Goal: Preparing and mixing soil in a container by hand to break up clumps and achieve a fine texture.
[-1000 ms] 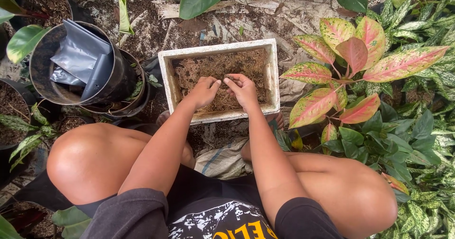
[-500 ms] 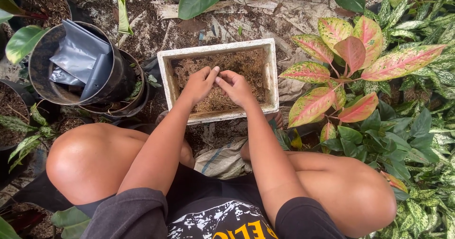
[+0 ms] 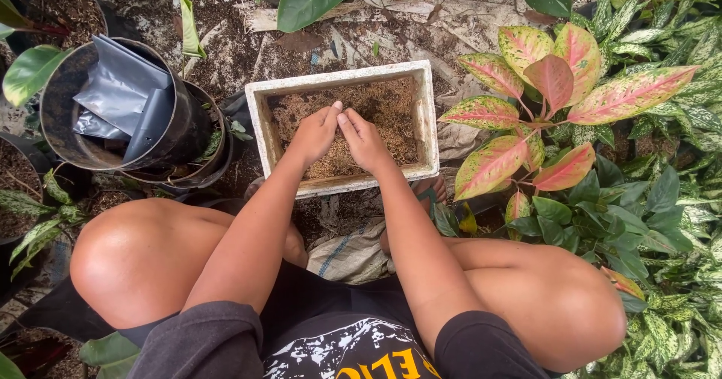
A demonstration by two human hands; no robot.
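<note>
Dirt-covered ground with torn sacking is sitting under everything here, plants crowding in all around. One white foam box (image 3: pixel 429 116) is lying at about 12 o'clock from the person's knees, holding brown fibrous potting mix (image 3: pixel 391 112). Both hands are resting in it side by side, thumbs touching: the left hand (image 3: pixel 316 133) and right hand (image 3: pixel 363 140) are each loosely cupped over the mix, fingers partly curled; can't tell if they're pinching any. At 10 o'clock, one black pot (image 3: pixel 180 134) is holding two folded grey plastic bags (image 3: pixel 120 93). At 2 o'clock, one pink-and-green leafy plant (image 3: pixel 553 82) is standing.
</note>
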